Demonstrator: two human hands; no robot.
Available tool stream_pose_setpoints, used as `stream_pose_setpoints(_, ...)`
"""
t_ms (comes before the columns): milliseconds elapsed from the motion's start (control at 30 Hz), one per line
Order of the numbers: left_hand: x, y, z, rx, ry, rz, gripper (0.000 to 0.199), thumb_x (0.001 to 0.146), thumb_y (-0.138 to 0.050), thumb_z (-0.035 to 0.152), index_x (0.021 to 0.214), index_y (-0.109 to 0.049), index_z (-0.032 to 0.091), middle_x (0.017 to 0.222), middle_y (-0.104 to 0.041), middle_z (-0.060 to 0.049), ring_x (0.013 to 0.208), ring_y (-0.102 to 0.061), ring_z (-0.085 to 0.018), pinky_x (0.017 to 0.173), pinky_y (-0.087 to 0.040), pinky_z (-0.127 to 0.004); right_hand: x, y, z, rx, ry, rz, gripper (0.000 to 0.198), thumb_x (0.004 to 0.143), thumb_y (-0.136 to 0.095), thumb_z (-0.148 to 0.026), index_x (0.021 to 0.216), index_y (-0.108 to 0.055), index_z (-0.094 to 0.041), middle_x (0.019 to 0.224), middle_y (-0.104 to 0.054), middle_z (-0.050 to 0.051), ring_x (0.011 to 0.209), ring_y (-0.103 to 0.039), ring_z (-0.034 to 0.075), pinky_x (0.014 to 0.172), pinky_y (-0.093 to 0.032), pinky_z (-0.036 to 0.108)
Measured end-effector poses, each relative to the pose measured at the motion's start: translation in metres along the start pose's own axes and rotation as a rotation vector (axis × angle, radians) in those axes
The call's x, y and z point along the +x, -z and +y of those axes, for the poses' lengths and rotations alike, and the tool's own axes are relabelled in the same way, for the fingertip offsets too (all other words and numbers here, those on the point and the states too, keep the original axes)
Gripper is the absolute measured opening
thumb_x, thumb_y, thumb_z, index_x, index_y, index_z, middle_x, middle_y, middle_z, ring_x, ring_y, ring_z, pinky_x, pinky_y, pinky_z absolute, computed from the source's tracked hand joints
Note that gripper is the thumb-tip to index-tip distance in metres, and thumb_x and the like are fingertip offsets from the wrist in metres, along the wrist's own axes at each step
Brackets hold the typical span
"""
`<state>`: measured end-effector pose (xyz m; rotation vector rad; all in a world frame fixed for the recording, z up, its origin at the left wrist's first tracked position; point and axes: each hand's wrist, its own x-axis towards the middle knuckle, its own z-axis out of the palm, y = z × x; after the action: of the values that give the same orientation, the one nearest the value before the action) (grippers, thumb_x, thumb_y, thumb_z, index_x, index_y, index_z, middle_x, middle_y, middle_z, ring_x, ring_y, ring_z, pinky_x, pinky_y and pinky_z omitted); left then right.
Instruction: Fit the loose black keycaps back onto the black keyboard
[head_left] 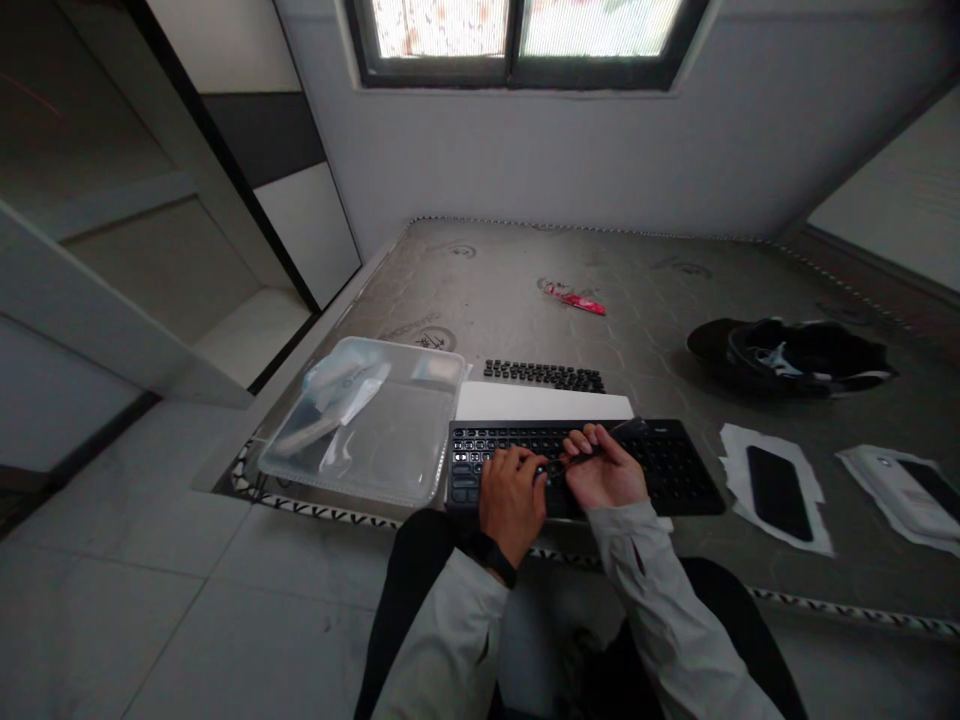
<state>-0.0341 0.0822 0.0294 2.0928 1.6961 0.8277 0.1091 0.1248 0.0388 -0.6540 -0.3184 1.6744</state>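
Observation:
A black keyboard (480,490) lies before me near the mattress edge. Some keys at its left look paler, as if their caps are off. My right hand (604,475), palm partly up, is closed around a slim dark tool (628,428) whose end sticks out past the fingers; its kind is unclear. Over the middle keys, my left hand (514,500) has its fingers bent together close to the tool's other end. Whatever its fingertips pinch is hidden or too small to name. Behind the keyboard are a white board (540,403) and rows of loose black keycaps (544,375).
A clear plastic tray (397,440) with bags in it sits at the left. Farther back lies a red packet (581,302). To the right are a black cap (787,355), a dark phone (780,490) on white paper, and a white box (896,490).

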Motion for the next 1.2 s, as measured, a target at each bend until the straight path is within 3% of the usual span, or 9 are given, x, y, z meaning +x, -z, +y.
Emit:
stream_pose_setpoints(633, 0.001, 0.002, 0.001, 0.000, 0.010, -0.001, 0.018, 0.088, -0.056, 0.020, 0.104, -0.062, 0.027, 0.107, -0.059, -0.003, 0.102, -0.050, -0.022, 0.089, -0.039, -0.040, 0.007, -0.004, 0.007, -0.066, 0.042, 0.003, 0.025, 0.074, -0.067, -0.025, 0.066, -0.044, -0.021, 0.066, -0.037, -0.003, 0.062, -0.043, 0.012, 0.058, -0.042, 0.028)
stream_pose_setpoints(833, 0.000, 0.002, 0.002, 0.012, 0.003, -0.002, 0.019, 0.087, -0.057, 0.020, 0.104, -0.061, 0.027, 0.107, -0.058, -0.003, 0.103, -0.050, -0.021, 0.088, -0.040, -0.039, 0.014, 0.005, 0.004, -0.090, 0.006, -0.014, 0.027, 0.072, -0.071, -0.024, 0.067, -0.045, -0.021, 0.062, -0.034, -0.004, 0.057, -0.039, 0.011, 0.052, -0.039, 0.024)
stream_pose_setpoints(1200, 0.001, 0.002, 0.002, 0.020, 0.005, 0.008, 0.019, 0.087, -0.057, 0.019, 0.105, -0.061, 0.027, 0.107, -0.058, -0.003, 0.102, -0.050, -0.021, 0.088, -0.040, -0.039, 0.017, -0.003, 0.026, -0.362, 0.278, -0.032, 0.028, 0.071, -0.077, -0.033, 0.070, -0.052, -0.021, 0.059, -0.038, -0.005, 0.054, -0.034, 0.009, 0.048, -0.030, 0.023)
